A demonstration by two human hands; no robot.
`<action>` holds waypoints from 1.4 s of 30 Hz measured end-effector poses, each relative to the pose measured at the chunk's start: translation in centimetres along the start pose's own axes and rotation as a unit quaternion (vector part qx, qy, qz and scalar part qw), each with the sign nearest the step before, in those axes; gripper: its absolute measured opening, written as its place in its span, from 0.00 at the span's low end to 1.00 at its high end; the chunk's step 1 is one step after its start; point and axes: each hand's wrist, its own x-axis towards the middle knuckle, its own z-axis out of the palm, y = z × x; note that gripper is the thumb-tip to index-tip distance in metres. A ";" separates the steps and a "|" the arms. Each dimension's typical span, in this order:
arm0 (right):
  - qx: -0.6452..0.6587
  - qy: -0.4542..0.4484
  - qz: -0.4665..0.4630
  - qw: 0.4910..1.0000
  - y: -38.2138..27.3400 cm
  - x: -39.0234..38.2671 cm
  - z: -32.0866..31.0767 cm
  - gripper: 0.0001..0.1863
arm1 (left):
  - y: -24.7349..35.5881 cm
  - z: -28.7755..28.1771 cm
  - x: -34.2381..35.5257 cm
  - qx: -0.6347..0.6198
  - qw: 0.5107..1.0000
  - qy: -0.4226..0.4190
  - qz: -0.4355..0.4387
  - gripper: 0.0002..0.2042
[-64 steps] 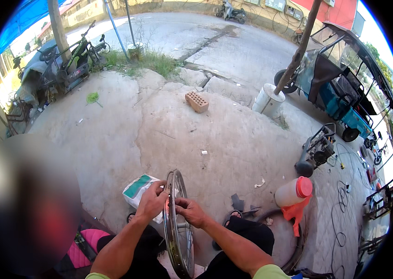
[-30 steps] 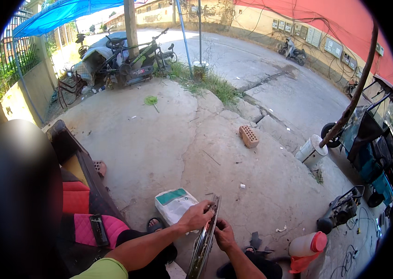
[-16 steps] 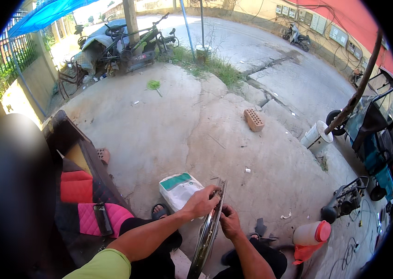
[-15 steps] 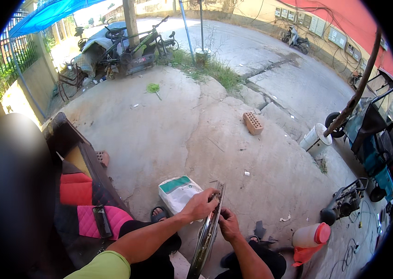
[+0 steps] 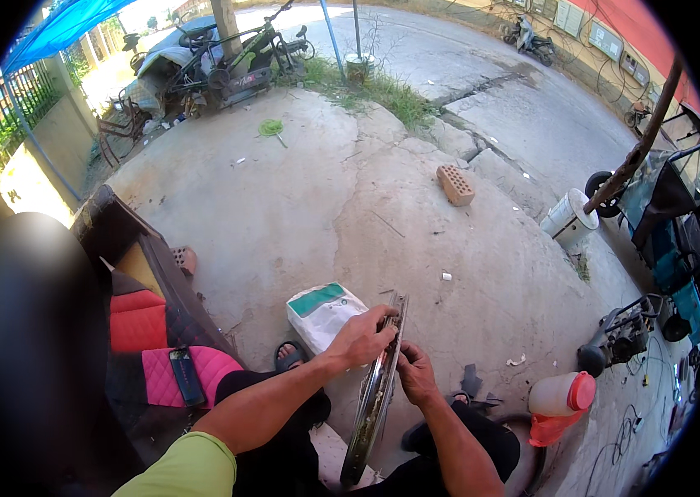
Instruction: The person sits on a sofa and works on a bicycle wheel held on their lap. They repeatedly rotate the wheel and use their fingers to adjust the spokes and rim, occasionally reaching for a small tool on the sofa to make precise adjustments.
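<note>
Between my knees stands a shiny metal wheel rim (image 5: 360, 447), seen nearly edge-on, with a grimy channel along its middle. My left hand (image 5: 360, 338) has its fingers closed over the rim's far end, the fingertips pressing into the channel. Lower down on the other side, my right hand (image 5: 418, 377) pinches the rim's right edge. Any small part under the fingertips is too hidden to make out. A white sack with a green panel (image 5: 304, 319) lies on the ground just beyond my left forearm.
At the left, a phone (image 5: 187, 377) rests on the pink quilted pad of a dark worn seat (image 5: 169, 290). To the right are a pale jug with a red lid (image 5: 561, 393), a small compressor-like machine (image 5: 615, 340) and cables (image 5: 619, 443). A holed brick (image 5: 456, 185) lies farther off.
The whole view has tilted slightly, so the surroundings sit a little differently. Both hands keep their places on the rim, with only small finger shifts.
</note>
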 end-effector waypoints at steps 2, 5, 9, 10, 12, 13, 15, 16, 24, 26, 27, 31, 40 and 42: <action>-0.002 0.001 0.007 1.000 0.0 -0.5 0.1 0.12 | -0.5 0.5 -0.3 -0.011 1.000 0.002 0.006 0.22; -0.023 -0.006 0.003 1.000 -1.5 -0.4 1.3 0.12 | -0.8 0.3 -0.2 0.001 1.000 0.012 0.013 0.22; 0.018 0.000 -0.021 1.000 -0.5 -0.5 0.4 0.11 | -0.2 0.5 0.0 0.000 1.000 0.008 0.019 0.22; -0.004 -0.006 -0.021 1.000 -0.6 -0.5 0.5 0.11 | -0.1 0.4 -0.1 -0.005 1.000 0.006 0.016 0.22; -0.031 0.001 -0.007 1.000 -0.5 -0.6 0.2 0.12 | -0.3 0.4 0.0 0.004 1.000 0.006 0.020 0.22; -0.051 -0.004 -0.010 0.999 -0.5 -0.4 0.1 0.13 | 0.0 0.2 0.0 0.006 1.000 0.002 0.005 0.22; -0.035 -0.005 -0.008 0.999 -0.9 -0.5 0.5 0.13 | -0.2 0.2 -0.1 0.002 1.000 0.007 0.011 0.21; -0.029 -0.008 -0.009 1.000 -1.5 -0.5 1.0 0.13 | -0.1 0.1 -0.1 -0.002 1.000 0.010 0.011 0.21; -0.018 -0.010 0.014 1.000 -1.2 -0.5 0.4 0.12 | 0.1 0.1 0.0 -0.002 1.000 -0.010 0.016 0.20; -0.025 -0.006 0.032 0.999 -1.8 -0.5 0.7 0.12 | -0.2 0.1 -0.1 -0.006 1.000 -0.010 0.020 0.20; -0.015 -0.002 0.020 1.000 -2.0 -0.6 1.0 0.11 | -0.4 0.2 0.0 -0.001 1.000 -0.008 0.026 0.20; 0.003 -0.002 -0.013 1.000 -1.6 -0.5 1.0 0.10 | -0.4 0.1 0.1 0.007 1.000 -0.022 0.021 0.20; -0.001 -0.031 0.012 0.999 -2.0 -0.6 0.5 0.13 | 0.9 -1.2 -1.9 0.148 0.972 -0.023 0.182 0.09; -0.012 -0.033 0.005 0.999 -1.9 -0.6 0.7 0.14 | 1.5 -1.0 -2.0 0.161 0.969 -0.011 0.189 0.07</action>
